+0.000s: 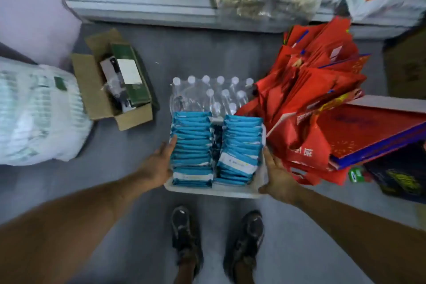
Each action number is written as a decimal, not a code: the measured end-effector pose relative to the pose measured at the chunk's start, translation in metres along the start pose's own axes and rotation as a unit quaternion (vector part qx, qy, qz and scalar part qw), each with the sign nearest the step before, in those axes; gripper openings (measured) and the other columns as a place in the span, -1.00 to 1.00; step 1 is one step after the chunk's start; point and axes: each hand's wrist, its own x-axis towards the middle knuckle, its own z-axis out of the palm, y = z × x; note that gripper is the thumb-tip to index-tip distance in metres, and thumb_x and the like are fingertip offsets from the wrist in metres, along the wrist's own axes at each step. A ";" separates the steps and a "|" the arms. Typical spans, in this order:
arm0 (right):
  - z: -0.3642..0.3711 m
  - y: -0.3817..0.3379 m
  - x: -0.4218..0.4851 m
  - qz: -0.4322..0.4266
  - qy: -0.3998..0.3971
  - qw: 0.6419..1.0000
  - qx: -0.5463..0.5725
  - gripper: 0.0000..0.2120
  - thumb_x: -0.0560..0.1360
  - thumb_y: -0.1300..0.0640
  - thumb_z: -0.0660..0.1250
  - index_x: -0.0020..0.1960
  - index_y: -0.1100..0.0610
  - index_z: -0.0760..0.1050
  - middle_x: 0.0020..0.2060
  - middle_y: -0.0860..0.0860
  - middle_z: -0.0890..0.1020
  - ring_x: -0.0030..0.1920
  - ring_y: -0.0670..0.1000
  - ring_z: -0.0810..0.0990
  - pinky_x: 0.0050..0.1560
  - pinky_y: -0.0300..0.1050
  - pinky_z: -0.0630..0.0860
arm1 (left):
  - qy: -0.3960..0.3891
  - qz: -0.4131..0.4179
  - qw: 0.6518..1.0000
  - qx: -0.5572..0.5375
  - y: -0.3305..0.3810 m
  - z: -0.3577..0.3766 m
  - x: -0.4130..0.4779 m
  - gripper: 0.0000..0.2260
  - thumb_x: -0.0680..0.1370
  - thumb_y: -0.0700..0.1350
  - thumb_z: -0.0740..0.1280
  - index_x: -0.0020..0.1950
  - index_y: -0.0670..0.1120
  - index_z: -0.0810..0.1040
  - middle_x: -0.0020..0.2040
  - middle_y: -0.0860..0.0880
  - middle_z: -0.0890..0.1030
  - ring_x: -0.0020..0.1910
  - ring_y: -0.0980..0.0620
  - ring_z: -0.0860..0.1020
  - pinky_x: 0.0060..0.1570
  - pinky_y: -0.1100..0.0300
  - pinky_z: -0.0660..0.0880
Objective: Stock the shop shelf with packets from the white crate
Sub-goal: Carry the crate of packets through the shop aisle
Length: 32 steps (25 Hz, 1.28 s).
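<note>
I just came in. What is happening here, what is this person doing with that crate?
A person stands and holds a white crate by its two sides: the left hand on the left side, the right hand on the right rim. The crate is full of blue packets, standing in two rows. No packet is in a hand yet. The shelf is ahead, with a pack of water bottles and red bags on the floor before it.

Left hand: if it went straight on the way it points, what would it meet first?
Likely the left row of blue packets in the white crate that the left hand holds; depth is unclear.
</note>
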 end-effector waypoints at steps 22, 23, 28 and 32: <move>-0.090 -0.070 -0.098 -0.014 0.139 0.988 0.065 0.04 0.41 0.04 0.34 0.65 -0.18 -0.29 0.52 0.01 0.40 0.46 0.05 0.45 0.39 0.12 0.48 | 0.089 -0.047 0.981 -0.168 0.043 -0.108 -0.103 -0.18 0.49 -0.40 0.38 0.65 0.06 0.16 0.41 -0.16 0.52 0.37 -0.18 0.53 0.32 -0.04 0.50; -0.119 -0.093 -0.138 -0.003 0.158 0.985 0.061 0.02 0.41 0.03 0.32 0.66 -0.15 -0.26 0.49 0.04 0.43 0.43 0.09 0.48 0.34 0.13 0.51 | 0.099 -0.047 0.979 -0.170 0.062 -0.139 -0.134 -0.28 0.50 -0.40 0.39 0.60 -0.03 0.26 0.35 -0.17 0.56 0.34 -0.20 0.54 0.28 -0.02 0.51; -0.213 -0.141 -0.298 0.022 0.251 0.967 0.025 -0.14 0.41 -0.04 0.24 0.67 0.02 0.03 0.42 0.17 0.47 0.37 0.24 0.50 0.28 0.18 0.52 | 0.061 0.051 0.974 -0.214 0.150 -0.251 -0.256 -0.09 0.31 0.02 0.58 0.51 0.43 0.18 0.31 0.21 0.60 0.25 0.11 0.58 0.27 0.05 0.54; -0.300 -0.155 -0.405 0.017 0.320 0.946 0.042 -0.45 0.35 -0.03 0.18 0.36 -0.10 0.34 0.10 0.08 0.61 0.11 0.19 0.61 0.03 0.16 0.58 | 0.044 0.156 0.957 -0.239 0.252 -0.339 -0.310 -0.20 0.42 -0.21 0.58 0.55 0.21 0.32 0.31 0.24 0.59 0.20 0.26 0.58 0.17 0.28 0.56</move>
